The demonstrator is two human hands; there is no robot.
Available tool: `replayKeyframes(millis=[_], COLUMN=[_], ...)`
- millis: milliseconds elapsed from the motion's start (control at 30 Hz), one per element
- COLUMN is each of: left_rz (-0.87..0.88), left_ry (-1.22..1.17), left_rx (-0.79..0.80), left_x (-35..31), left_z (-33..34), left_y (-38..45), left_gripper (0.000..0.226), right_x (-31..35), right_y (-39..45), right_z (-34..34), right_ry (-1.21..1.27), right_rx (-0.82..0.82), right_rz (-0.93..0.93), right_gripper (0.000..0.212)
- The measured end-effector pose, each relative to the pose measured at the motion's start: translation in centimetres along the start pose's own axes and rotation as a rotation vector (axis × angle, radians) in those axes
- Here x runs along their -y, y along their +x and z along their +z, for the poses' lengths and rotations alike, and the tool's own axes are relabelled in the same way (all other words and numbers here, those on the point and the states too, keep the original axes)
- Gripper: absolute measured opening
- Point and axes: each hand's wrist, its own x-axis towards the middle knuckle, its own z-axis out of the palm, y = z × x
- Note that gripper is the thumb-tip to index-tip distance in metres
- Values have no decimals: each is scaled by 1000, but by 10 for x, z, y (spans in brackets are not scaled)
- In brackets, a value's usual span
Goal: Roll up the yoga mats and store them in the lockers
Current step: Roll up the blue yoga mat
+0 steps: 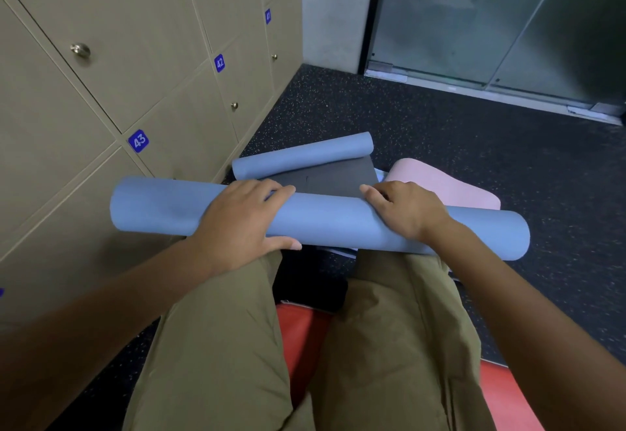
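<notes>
Left hand [242, 218] lies over the top of the blue rolled mat [325, 218], fingers draped across the far side and thumb under the near edge, gripping it. Right hand [404, 210] sits on the same roll further along, fingers curled over its top. The roll lies crosswise at the knees of the olive trousers [389, 346]. Just beyond it, a dark grey mat sheet [325, 176] runs to a second blue roll [303, 156] on the speckled black floor [474, 166]. A pink mat [437, 183] lies to the right. Beige lockers [111, 57], numbered 41 to 43, stand closed on the left
</notes>
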Motion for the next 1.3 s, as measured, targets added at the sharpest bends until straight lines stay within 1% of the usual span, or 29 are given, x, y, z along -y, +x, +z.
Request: replayKeyframes(millis=[67, 133, 200, 333, 400, 500, 567, 633, 700, 800, 833, 900, 967, 1033, 1100, 1200, 1300], left_rz=[-11, -35, -58, -127, -149, -173, -188, -196, -207, -186, -156, -78, -12, 32, 31, -26, -45], left_ry=[-32, -85, -134, -236, -291, -334, -360, -371, -348, -256, -207, -87, 22, 95, 145, 167, 179], left_rx=[47, 147, 261, 474, 550, 613, 632, 627, 605, 530, 490, 359, 200, 105, 83, 60, 71], left_x=[3, 7, 13, 24, 27, 29, 30, 30, 31, 32, 32, 35, 39, 45, 49, 47, 45], left_z=[-3, -8, -11, -17, -18, -19, -18, -16, -14, -14, -15, -11, -2, 10, 20, 29, 32], left_y=[6, 15, 27, 53, 64, 76, 81, 85, 85, 81, 79, 72, 63, 55, 49, 49, 55], left_gripper=[94, 96, 93, 81, 74, 69, 71, 73, 73, 75, 78, 87, 96, 101, 108, 115, 106], right_x=[-2, -5, -10, -20, -25, -34, -37, -35, -30, -28, -28, -30, -31, -30, -28, -27, -25], right_y=[-2, -8, -16, -28, -31, -29, -23, -16, -8, 3, 7, 18, 32, 46, 57, 66, 68], right_z=[1, 2, 4, 12, 16, 22, 24, 21, 13, -2, -7, -16, -24, -32, -38, -41, -40], right_ry=[21, -1, -80, -160, -162, -177, -202, -199, -161, -96, -67, -9, 53, 116, 126, 169, 163], right_rx=[-95, -225, -324, -421, -429, -368, -344, -313, -238, -98, -56, 37, 153, 259, 351, 438, 459], right_rz=[-42, -124, -198, -187, -187, -249, -244, -210, -179, -133, -112, -77, -56, -44, -30, -2, -5], right_gripper=[55, 52, 54, 54, 59, 81, 93, 97, 97, 89, 83, 75, 72, 71, 73, 74, 67])
